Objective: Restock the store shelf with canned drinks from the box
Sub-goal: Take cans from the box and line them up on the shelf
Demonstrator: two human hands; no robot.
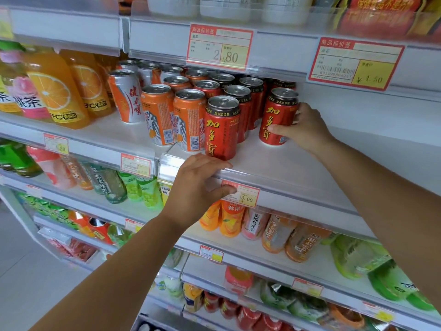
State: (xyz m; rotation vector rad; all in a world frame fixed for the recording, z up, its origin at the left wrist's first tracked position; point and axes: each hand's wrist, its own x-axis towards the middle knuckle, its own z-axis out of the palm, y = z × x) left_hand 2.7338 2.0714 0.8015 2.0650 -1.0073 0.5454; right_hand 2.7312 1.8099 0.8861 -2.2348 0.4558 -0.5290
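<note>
On the white shelf stand rows of red cans with gold characters. My right hand grips the rightmost red can, which stands upright on the shelf, apart from the row. My left hand rests on the shelf's front edge, its fingers over the rail and its thumb by a price tag. It sits just below the front red can without holding it. Orange cans stand left of the red ones. No box is in view.
An orange-and-white can and orange juice bottles fill the shelf's left part. Bare shelf lies right of the held can. The shelf above carries price tags. Bottled teas and juices fill the shelves below.
</note>
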